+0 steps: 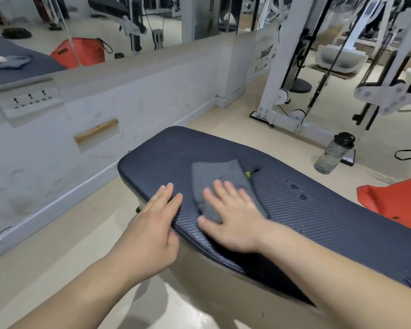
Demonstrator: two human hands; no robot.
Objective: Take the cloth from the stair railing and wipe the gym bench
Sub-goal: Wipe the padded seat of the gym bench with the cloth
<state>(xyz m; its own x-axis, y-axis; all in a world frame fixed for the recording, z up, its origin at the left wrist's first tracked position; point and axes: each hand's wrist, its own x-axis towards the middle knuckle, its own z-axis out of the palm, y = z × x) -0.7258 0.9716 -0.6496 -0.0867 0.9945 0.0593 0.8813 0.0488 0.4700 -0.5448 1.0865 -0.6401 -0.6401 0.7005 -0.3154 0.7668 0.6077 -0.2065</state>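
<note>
A dark blue ribbed gym bench (pixel 318 210) runs from the middle to the lower right. A folded grey cloth (pixel 218 176) lies flat on its near end. My right hand (pixel 233 217) presses flat on the cloth's lower part, fingers spread. On the bench's left edge rests my left hand (pixel 152 229), fingers over the pad and thumb under the rim. A few water drops (pixel 299 191) sit on the pad right of the cloth. A small yellow-green tag (pixel 248 174) shows at the cloth's right edge.
A clear water bottle (pixel 332 154) with a black cap stands on the floor beyond the bench. A white cable machine frame (pixel 282 67) is at the back right. A low wall with a mirror (pixel 105 27) runs along the left. An orange bag (pixel 394 203) sits at the right.
</note>
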